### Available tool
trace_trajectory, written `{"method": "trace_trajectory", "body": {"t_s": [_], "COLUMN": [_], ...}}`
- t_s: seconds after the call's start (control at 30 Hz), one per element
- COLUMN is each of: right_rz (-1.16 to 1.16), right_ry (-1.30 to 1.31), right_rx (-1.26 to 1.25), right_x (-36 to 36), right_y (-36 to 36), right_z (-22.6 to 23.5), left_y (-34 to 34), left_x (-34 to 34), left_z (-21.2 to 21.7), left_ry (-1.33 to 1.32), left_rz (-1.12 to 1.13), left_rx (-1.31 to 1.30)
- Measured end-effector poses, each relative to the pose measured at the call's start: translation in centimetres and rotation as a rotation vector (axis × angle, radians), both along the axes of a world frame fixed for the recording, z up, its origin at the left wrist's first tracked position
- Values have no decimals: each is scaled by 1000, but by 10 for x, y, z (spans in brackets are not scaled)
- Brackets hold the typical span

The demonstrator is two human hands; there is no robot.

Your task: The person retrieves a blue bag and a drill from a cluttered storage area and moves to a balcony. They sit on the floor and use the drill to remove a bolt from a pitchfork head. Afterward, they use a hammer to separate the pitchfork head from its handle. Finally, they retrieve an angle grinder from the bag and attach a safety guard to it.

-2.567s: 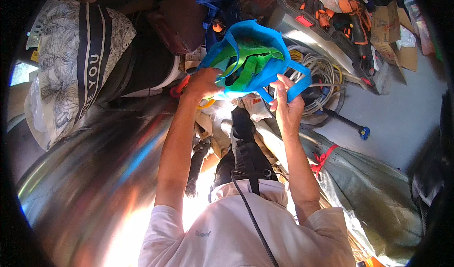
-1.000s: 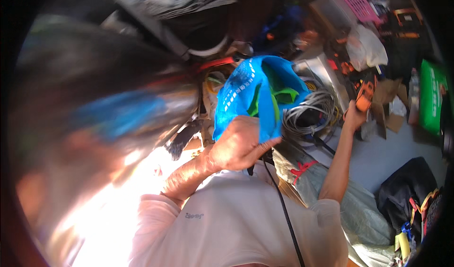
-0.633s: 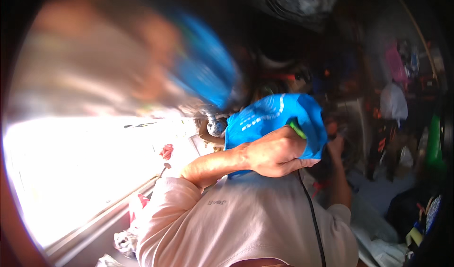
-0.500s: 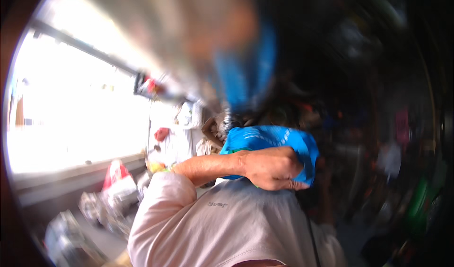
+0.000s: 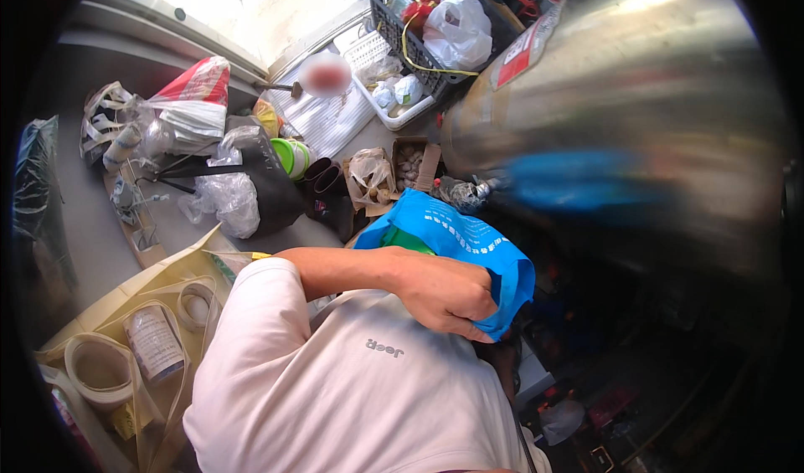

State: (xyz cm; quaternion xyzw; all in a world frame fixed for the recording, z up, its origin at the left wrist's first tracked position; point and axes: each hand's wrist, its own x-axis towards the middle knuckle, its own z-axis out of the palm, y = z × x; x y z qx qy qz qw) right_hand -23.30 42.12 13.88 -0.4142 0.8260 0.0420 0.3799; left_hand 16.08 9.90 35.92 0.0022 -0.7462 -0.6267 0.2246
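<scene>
The left hand (image 5: 444,293) has its grip closed around the bunched edge of the blue bag (image 5: 456,243), pressing it against the chest, probably so it stays gathered; the right hand is not visible.

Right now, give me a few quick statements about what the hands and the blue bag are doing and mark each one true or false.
1. The left hand grips the blue bag against the chest. True.
2. The blue bag lies flat on the floor. False: it is held up in front of the white shirt.
3. The right hand is plainly in view, pinching the bag's top. False: it is not visible here.
4. Something green shows inside the bag. True.
5. A black crate holding a white plastic bag sits at the top of the view. True.
</scene>
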Motion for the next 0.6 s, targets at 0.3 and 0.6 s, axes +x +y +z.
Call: {"method": "trace_trajectory", "body": {"t_s": [0.3, 0.6], "right_rz": [199, 487], "right_ry": [-124, -210], "right_rx": [278, 565], "right_x": [-13, 2], "right_y": [-133, -196], "right_z": [12, -27], "left_y": [-6, 35], "left_x": [67, 145], "left_z": [-16, 14], "left_ry": [-33, 27], "left_rz": [365, 1094], "left_rx": [-24, -135]}}
